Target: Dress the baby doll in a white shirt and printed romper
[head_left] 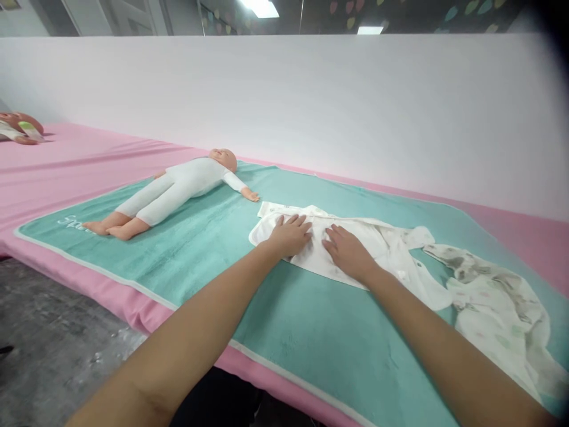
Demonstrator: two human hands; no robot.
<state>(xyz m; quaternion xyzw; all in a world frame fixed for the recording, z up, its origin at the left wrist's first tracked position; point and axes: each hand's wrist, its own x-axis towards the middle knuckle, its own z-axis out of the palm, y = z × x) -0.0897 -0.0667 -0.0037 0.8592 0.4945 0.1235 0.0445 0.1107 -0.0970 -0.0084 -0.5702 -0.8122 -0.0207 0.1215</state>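
A white baby garment (pixel 355 234) with snap buttons lies spread on a green towel (pixel 213 249). On its left part rests my left hand (pixel 291 235), palm down with fingers stretched out. My right hand (pixel 349 252) lies flat on the middle of the same cloth, a short gap away from the left one. Neither hand grips anything. Left of the garment, a baby doll (pixel 191 181) in a white suit lies on its back, one arm reaching towards the cloth's corner. A crumpled patterned cloth (pixel 498 302) touches the garment's right end.
Pink fabric (pixel 111 148) covers the raised surface under the towel. A white wall (pixel 284 101) runs along the back. At the far left lies another doll (pixel 22 127) beside a green-topped object. Grey floor (pixel 57 326) shows at the lower left.
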